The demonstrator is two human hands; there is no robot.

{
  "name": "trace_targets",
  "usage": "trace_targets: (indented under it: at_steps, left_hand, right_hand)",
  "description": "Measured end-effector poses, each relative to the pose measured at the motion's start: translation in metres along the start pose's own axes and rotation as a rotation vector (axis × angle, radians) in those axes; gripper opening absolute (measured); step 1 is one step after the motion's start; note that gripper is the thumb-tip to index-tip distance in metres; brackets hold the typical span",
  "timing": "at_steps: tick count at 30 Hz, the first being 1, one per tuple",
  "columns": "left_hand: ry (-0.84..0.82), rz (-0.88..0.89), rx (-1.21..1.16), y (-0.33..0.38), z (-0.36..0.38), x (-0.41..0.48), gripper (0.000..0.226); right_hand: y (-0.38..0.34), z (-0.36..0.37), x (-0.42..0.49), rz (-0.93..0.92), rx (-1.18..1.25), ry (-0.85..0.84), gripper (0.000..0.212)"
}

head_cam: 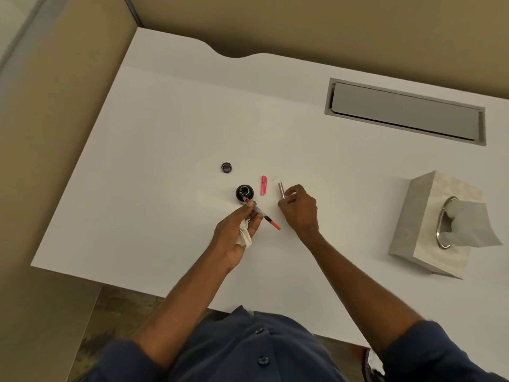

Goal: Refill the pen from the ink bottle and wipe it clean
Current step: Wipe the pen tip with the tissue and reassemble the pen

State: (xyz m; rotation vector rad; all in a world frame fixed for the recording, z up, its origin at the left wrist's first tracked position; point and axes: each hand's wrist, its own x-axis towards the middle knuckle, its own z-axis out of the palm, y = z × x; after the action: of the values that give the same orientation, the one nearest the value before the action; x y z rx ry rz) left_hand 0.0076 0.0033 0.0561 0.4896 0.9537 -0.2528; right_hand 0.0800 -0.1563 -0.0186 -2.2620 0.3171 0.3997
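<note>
An open black ink bottle stands on the white desk. My left hand grips the clear pen section, its pink tip at the bottle's near rim and its orange end pointing right. A crumpled white tissue is tucked under the same fingers. My right hand pinches the lower end of a clear barrel that lies on the desk. A pink pen cap lies between bottle and barrel. The bottle's dark lid sits farther back left.
A grey tissue box with a tissue sticking out stands at the right. A grey cable hatch is set into the desk at the back right. Beige partition walls close off the left and back.
</note>
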Motion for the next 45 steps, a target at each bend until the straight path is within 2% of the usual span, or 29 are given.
trace_targets:
  at_steps: [4, 8, 11, 16, 19, 21, 24, 29, 33, 38, 45]
  left_hand:
    - [-0.011, -0.03, -0.034, -0.006, 0.004, 0.004, 0.014]
    - [-0.018, -0.029, -0.017, -0.013, 0.004, 0.007, 0.009]
    - [-0.019, 0.01, 0.094, -0.018, 0.003, 0.008, 0.006]
    - [-0.088, 0.067, 0.244, -0.023, 0.005, 0.002, 0.007]
    - [-0.134, 0.045, 0.383, -0.021, 0.01, -0.005, 0.02]
    - [-0.157, 0.043, 0.527, -0.019, 0.012, -0.01, 0.023]
    - [-0.229, 0.042, 0.657, -0.019, 0.015, -0.015, 0.027]
    - [-0.285, 0.043, 0.677, -0.022, 0.02, -0.015, 0.025]
    - [-0.286, 0.051, 0.551, -0.024, 0.024, -0.01, 0.019]
    - [-0.209, 0.081, 0.383, -0.021, 0.027, -0.006, 0.011]
    - [-0.126, 0.15, 0.249, -0.025, 0.034, -0.003, 0.012]
  right_hand:
    - [0.013, -0.046, -0.055, 0.02, 0.221, -0.013, 0.012]
    - [0.022, -0.084, -0.11, 0.047, 0.392, -0.034, 0.02]
    - [0.024, -0.097, -0.133, 0.08, 0.492, -0.02, 0.026]
    - [0.02, -0.094, -0.14, 0.167, 0.711, -0.067, 0.02]
    - [0.013, -0.098, -0.128, 0.202, 0.909, -0.086, 0.013]
    - [0.006, -0.104, -0.115, 0.181, 0.985, -0.088, 0.021]
    - [-0.005, -0.112, -0.093, 0.142, 0.987, -0.088, 0.022]
    - [-0.018, -0.114, -0.068, 0.112, 0.975, -0.09, 0.021]
    - [-0.018, -0.11, -0.072, 0.114, 1.017, -0.065, 0.012]
    - [-0.004, -0.112, -0.101, 0.084, 0.949, 0.131, 0.007]
    - [0.012, -0.116, -0.129, 0.078, 0.871, 0.223, 0.01]
